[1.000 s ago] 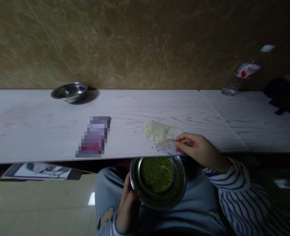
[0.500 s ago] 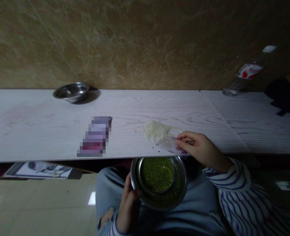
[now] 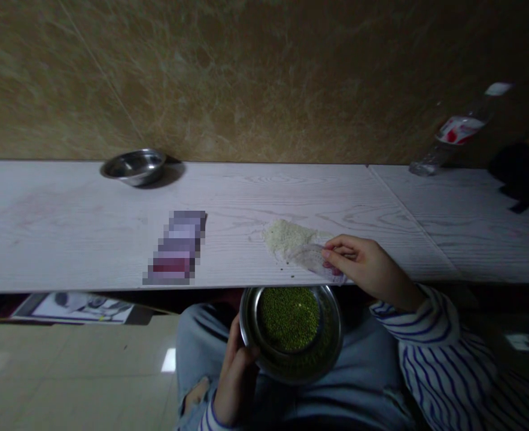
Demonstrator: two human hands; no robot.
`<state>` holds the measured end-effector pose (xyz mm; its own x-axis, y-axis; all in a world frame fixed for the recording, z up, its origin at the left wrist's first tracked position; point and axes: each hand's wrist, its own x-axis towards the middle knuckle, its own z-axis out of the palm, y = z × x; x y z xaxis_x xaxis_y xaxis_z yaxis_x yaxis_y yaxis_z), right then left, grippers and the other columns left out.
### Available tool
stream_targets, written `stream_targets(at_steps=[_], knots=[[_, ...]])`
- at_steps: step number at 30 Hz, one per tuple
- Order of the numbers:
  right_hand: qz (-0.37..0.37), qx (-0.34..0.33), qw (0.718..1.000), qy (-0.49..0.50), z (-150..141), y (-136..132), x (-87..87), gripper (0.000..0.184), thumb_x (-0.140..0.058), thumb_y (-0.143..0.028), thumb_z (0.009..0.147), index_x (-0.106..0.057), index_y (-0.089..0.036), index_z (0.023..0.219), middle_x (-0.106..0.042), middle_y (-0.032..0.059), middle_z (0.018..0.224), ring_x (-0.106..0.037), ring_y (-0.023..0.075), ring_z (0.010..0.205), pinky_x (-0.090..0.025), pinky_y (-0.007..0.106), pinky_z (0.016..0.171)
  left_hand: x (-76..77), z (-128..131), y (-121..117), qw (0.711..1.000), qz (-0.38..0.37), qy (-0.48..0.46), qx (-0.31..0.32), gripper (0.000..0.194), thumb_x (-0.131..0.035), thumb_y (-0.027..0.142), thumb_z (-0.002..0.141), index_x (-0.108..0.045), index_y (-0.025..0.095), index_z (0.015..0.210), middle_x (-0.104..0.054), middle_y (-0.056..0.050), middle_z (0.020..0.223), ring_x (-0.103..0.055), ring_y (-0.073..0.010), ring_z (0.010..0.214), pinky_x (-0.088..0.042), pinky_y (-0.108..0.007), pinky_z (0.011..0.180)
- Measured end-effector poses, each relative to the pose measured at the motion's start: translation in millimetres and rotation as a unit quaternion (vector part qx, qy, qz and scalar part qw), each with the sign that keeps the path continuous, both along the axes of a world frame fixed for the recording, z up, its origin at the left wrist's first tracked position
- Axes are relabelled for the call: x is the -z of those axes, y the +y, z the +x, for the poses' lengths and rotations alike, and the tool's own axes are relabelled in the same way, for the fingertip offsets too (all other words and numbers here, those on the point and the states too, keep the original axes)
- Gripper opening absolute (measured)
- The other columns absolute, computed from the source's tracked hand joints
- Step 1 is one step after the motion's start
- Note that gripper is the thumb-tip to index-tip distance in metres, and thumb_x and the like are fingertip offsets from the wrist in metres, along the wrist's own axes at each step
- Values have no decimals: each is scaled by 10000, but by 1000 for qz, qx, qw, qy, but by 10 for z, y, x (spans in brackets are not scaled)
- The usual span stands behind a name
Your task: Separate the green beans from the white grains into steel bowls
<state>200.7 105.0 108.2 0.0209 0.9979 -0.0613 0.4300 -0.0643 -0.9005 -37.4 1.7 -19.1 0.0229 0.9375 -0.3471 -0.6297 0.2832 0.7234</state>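
Note:
My left hand [image 3: 237, 377] is closed on the left rim of a steel bowl [image 3: 335, 335], which rests on my lap just below the table edge. Green mung beans [image 3: 289, 317] fill much of the bowl. Above it, my right hand [image 3: 358, 263] pinches a clear plastic protractor [image 3: 312, 258] between thumb and fingers. The protractor is tilted at the near side of a heap of white rice [image 3: 285, 235] on the table. A few dark specks, perhaps beans, lie between the heap and the edge.
On the white wood-grain table [image 3: 237, 191], a second steel bowl [image 3: 134, 167] stands by the wall at left. A blurred-out flat item [image 3: 177, 246] lies nearer. At right are a clear bottle [image 3: 459, 130] and a dark cloth-like item [image 3: 522, 170].
My right hand has shifted slightly up and away from the table edge, swinging the protractor to a steeper slant beside the rice. My left hand keeps its hold on the bowl.

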Motion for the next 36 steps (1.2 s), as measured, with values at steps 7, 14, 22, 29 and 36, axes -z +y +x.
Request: stream_targets(at_steps=[7, 14, 22, 29, 36], knots=[[-8, -23, 1000, -14, 11, -18, -13, 196, -657, -394, 764, -648, -203, 806, -702, 36, 662, -633, 153, 544, -501, 263, 501, -24, 16, -3, 1000, -9, -2, -10, 627, -706, 274, 660, -625, 256, 1282, -679, -68, 1265, -451, -365, 1331, -322, -473, 1106], [-7, -39, 999, -27, 27, -49, 19, 200, -629, -398, 796, -650, -201, 827, -708, 45, 689, -656, 163, 585, -532, 277, 545, -59, 29, 13, 1000, -10, -4, -8, 637, -711, 265, 642, -625, 258, 1274, -691, -72, 1248, -465, -370, 1320, -341, -482, 1092], [2, -62, 997, -35, -140, -4, 32, 154, -606, -334, 813, -655, -190, 840, -711, 47, 704, -667, 173, 630, -528, 285, 576, -59, -15, 5, 1000, -6, 10, -12, 653, -702, 250, 632, -623, 272, 1280, -699, -58, 1227, -504, -349, 1284, -388, -443, 1049], [4, -146, 988, -47, -243, -97, -47, 116, -602, -293, 843, -665, -202, 812, -711, 19, 695, -669, 148, 659, -500, 250, 585, -123, -77, -5, 999, -16, 22, -25, 658, -697, 235, 633, -623, 265, 1286, -733, -65, 1141, -607, -344, 1145, -469, -439, 928], [24, -14, 999, -22, -37, -133, -33, 157, -610, -342, 824, -639, -190, 848, -720, 37, 704, -657, 151, 592, -503, 250, 535, -94, -61, -16, 999, -13, 9, -29, 627, -697, 248, 614, -654, 258, 1240, -728, -79, 1161, -583, -363, 1186, -476, -454, 928]])
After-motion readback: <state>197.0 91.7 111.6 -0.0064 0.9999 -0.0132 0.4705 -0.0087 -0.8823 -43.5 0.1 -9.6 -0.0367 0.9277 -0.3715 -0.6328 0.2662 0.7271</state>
